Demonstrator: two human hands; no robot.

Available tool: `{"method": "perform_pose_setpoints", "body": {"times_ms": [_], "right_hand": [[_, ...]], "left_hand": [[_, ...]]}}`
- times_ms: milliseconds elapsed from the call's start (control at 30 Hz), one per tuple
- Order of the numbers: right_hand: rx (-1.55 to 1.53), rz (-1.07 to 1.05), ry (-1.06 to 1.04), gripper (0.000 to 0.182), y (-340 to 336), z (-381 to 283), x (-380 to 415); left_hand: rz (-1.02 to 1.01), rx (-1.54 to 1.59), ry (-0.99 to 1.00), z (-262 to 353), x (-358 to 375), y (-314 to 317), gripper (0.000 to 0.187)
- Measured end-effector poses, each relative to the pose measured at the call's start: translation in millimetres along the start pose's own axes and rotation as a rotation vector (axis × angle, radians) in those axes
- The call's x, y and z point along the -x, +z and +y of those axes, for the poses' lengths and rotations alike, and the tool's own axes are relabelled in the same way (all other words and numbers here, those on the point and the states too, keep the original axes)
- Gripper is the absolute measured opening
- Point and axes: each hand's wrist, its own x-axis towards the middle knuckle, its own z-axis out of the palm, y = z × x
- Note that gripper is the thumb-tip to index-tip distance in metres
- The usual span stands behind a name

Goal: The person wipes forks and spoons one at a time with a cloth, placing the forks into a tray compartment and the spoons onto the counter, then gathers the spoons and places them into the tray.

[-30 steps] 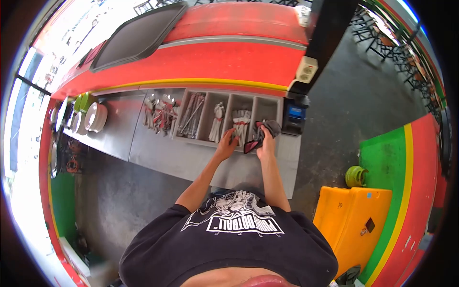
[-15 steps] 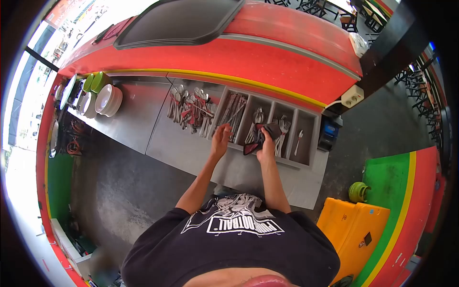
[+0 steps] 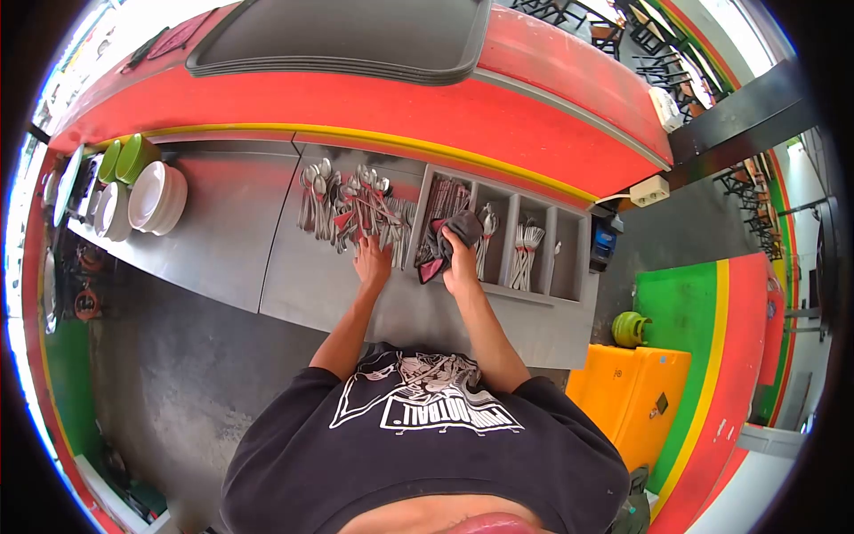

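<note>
My left hand (image 3: 372,262) is at the lower edge of a loose pile of spoons and forks (image 3: 360,200) on the metal counter; its fingertips touch or hover over the handles, and what they hold, if anything, is too small to tell. In my right hand (image 3: 460,262) is a bunched dark cloth (image 3: 452,233) with a reddish edge, above the left part of a grey cutlery tray (image 3: 567,300). The tray's compartments hold wrapped-looking cutlery (image 3: 449,194), spoons (image 3: 487,233), forks (image 3: 527,254) and, at the right, a single small spoon (image 3: 557,252).
White bowls (image 3: 158,198) and green containers (image 3: 136,158) stand at the counter's left end. Dark trays (image 3: 338,40) lie on the red ledge (image 3: 543,125) beyond. A socket box (image 3: 649,190) is at the right, with a yellow-orange box (image 3: 627,392) below.
My left hand has moved left from the tray's edge to the loose cutlery pile. My right hand has carried the cloth left across the tray. The camera view has shifted.
</note>
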Motion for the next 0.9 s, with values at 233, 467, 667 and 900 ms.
{"method": "perform_pose_setpoints", "body": {"times_ms": [233, 467, 667, 900], "right_hand": [[0.003, 0.043, -0.026, 0.032, 5.5, -11.1, -2.3], [-0.042, 0.094, -0.011, 0.023, -14.0, -8.9, -3.5], [-0.040, 0.091, 0.037, 0.019, -27.4, -4.2, -4.2], [-0.124, -0.136, 0.151, 0.019, -18.7, -28.7, 12.2]], "left_hand": [[-0.123, -0.042, -0.005, -5.9, -6.5, 6.9, 0.032], [-0.221, -0.087, -0.024, -10.0, -18.3, 2.6, 0.025], [-0.338, 0.133, 0.019, -28.5, -27.5, 0.8, 0.026], [-0.631, 1.014, -0.539, -22.4, -33.1, -44.2, 0.033]]}}
